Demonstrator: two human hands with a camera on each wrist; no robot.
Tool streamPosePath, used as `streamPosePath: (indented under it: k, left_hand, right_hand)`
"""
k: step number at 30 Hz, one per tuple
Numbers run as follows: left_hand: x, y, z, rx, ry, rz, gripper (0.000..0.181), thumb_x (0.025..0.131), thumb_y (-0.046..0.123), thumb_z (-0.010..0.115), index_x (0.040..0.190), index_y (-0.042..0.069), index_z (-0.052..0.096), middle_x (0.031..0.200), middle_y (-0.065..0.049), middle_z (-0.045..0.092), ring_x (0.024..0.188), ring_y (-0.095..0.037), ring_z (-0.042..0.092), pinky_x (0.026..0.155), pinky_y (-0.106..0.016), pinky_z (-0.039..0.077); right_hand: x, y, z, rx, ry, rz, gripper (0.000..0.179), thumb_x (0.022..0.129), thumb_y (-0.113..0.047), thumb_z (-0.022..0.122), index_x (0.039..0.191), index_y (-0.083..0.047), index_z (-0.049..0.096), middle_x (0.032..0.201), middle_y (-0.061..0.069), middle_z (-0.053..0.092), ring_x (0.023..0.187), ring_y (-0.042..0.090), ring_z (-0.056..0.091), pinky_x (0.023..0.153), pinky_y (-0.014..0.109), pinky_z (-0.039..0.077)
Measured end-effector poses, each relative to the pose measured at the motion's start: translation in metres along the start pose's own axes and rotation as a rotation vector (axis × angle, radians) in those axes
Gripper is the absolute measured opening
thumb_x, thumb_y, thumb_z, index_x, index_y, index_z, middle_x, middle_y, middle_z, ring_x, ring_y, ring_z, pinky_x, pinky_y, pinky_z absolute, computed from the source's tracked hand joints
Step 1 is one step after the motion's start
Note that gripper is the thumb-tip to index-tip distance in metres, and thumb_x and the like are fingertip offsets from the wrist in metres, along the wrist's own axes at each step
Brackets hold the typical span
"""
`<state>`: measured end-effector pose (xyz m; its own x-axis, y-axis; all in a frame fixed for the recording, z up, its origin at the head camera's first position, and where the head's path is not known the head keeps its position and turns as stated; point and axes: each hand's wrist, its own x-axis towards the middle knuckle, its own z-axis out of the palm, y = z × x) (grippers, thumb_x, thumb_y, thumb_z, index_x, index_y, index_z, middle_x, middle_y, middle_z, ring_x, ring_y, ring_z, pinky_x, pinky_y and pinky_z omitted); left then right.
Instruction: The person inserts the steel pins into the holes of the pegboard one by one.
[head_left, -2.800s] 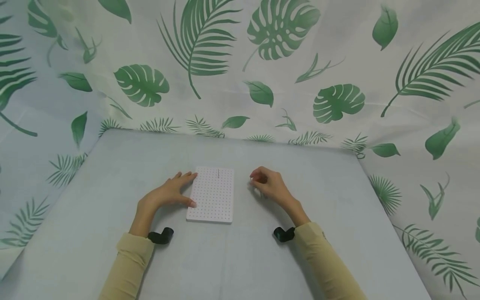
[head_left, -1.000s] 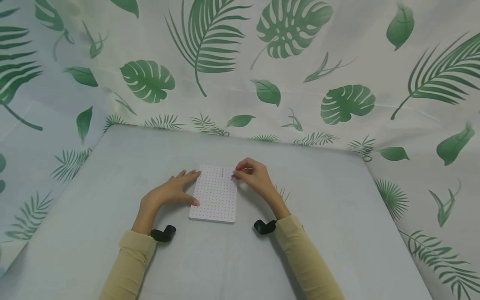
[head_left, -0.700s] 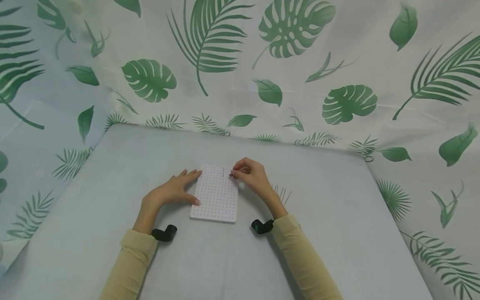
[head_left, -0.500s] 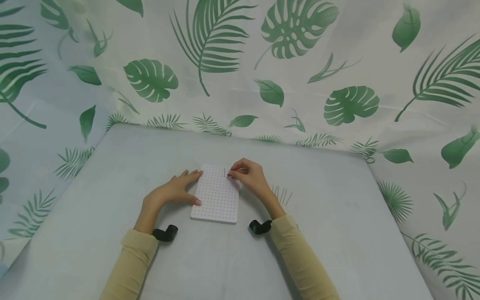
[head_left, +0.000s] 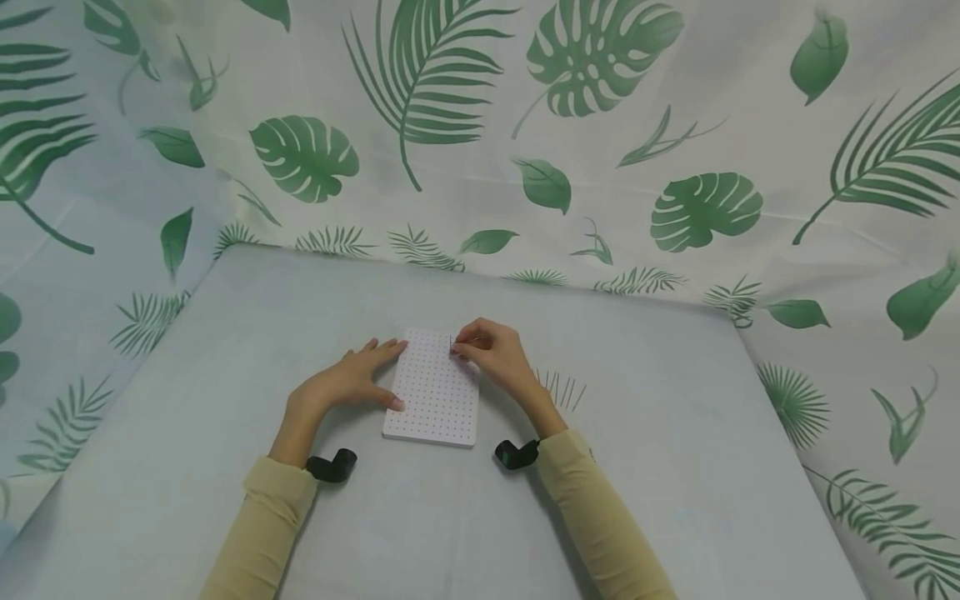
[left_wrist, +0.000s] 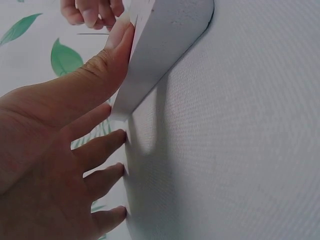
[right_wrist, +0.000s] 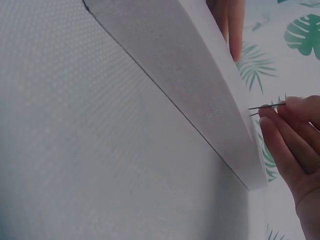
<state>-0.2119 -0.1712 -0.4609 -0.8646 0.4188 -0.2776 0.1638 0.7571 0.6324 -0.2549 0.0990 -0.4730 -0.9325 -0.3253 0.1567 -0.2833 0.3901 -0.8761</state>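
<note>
A white board (head_left: pixel 435 400) with a grid of small dots lies on the table between my hands. Along its left edge, my left hand (head_left: pixel 337 385) is spread, thumb (left_wrist: pixel 117 37) resting on the board and the other fingers extended. A thin dark pin (head_left: pixel 451 343) stands upright near the board's far end. Right beside it, my right hand (head_left: pixel 497 353) pinches another thin pin between thumb and fingertips, close over the board's far right part. From the right wrist, thin dark rods (right_wrist: pixel 267 106) show between those fingertips and the board face.
Several thin pins (head_left: pixel 567 392) lie in a row on the table to the right of the board, partly behind my right wrist. Black wrist devices (head_left: pixel 516 454) sit at both cuffs. A leaf-patterned cloth (head_left: pixel 465 192) rises behind the pale table (head_left: pixel 637 433).
My right hand has come left from beside the board to its far right part, next to the standing pin, carrying a pin. The left hand stays at the board's left edge.
</note>
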Motion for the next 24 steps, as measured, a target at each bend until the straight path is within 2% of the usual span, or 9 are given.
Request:
streamPosePath:
  k: [12,24]
  left_hand:
    - [-0.0008,0.0002,-0.0011,-0.007,0.004,0.016,0.100,0.084,0.033,0.084,0.163,0.009,0.028,0.170,-0.019,0.021,0.158,-0.047,0.007,0.126,-0.067,0.002]
    - [0.0006,-0.0001,-0.0017,0.007,-0.010,0.003,0.101,0.084,0.035,0.084,0.163,0.009,0.027,0.170,-0.019,0.021,0.158,-0.047,0.006,0.125,-0.068,0.002]
  right_hand:
    - [0.0016,-0.0010,0.0065,-0.085,0.000,-0.051,0.009,0.090,-0.008,0.078,0.099,-0.009,0.075,0.098,0.006,0.078,0.091,0.019,0.075,0.084,0.032,0.063]
    - [0.0021,-0.0033,0.0098,-0.129,-0.006,-0.048,0.007,0.092,-0.011,0.077,0.099,-0.011,0.076,0.098,0.003,0.078,0.091,0.017,0.075,0.083,0.031,0.063]
